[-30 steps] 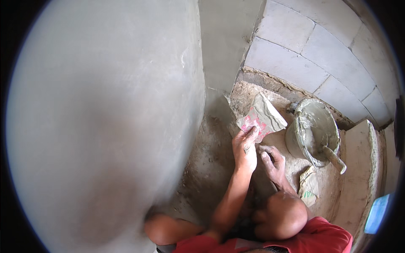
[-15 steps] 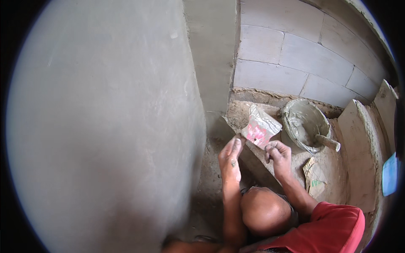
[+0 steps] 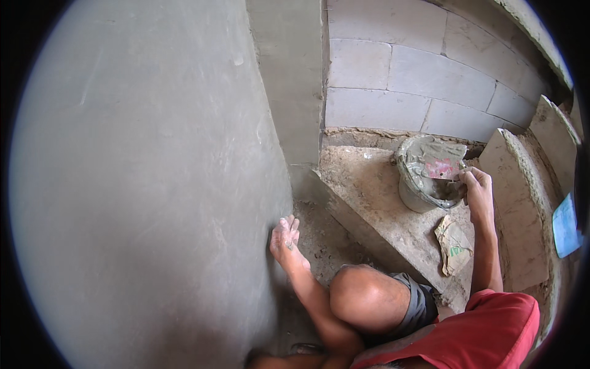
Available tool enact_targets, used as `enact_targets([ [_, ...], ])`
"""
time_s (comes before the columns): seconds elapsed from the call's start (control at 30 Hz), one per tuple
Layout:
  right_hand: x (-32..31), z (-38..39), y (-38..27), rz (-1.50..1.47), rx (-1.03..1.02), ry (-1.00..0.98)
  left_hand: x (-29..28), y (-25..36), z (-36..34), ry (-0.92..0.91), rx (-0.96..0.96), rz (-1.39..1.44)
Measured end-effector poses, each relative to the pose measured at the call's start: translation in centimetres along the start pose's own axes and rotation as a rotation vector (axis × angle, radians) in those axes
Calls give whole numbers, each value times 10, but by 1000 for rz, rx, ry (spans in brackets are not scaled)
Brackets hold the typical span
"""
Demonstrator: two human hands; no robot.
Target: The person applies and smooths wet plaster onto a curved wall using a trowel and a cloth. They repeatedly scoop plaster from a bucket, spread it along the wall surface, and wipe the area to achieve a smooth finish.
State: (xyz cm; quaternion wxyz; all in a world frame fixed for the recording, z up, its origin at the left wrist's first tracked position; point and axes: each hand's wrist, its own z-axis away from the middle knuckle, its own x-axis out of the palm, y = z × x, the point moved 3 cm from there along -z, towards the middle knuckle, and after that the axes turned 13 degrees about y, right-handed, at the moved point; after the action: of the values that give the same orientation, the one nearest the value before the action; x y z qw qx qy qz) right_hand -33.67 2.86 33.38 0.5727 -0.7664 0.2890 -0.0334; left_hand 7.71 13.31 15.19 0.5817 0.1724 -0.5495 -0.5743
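Note:
My right hand (image 3: 478,184) pinches the edge of a thin, flat scraper sheet (image 3: 444,167) with red markings and grey smears. The sheet is over the mouth of a bucket (image 3: 415,198) of wet grey mortar, dipping into it or touching it. A trowel handle seen earlier at the bucket's right rim is now mostly hidden by my right hand and the sheet. My left hand (image 3: 286,241) holds nothing, its fingers stretched out and slightly apart. It is beside the smooth grey plastered wall (image 3: 166,154); I cannot tell whether it touches.
A crumpled paper scrap (image 3: 453,246) lies on the rough concrete ledge (image 3: 369,190) below the bucket. Pale block wall (image 3: 430,67) rises behind. Boards or slabs (image 3: 522,209) lean at the right, near a blue object (image 3: 566,226). My bent knee (image 3: 369,298) is between my arms.
The right hand has carried the sheet from in front of me rightward to the bucket. The left hand has come away from the sheet and moved left toward the plastered wall.

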Motion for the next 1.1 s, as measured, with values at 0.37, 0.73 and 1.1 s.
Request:
enact_targets([
  [0.37, -27, 5, -37, 703, -323, 207, -22, 8, -7, -82, 104, -96],
  [0.73, -66, 44, -28, 1064, -334, -364, -19, -2, -10, -77, 52, -173],
  [1.1, 91, -92, -2, 1101, -706, -864, -7, -6, -8, -63, 65, -178],
])
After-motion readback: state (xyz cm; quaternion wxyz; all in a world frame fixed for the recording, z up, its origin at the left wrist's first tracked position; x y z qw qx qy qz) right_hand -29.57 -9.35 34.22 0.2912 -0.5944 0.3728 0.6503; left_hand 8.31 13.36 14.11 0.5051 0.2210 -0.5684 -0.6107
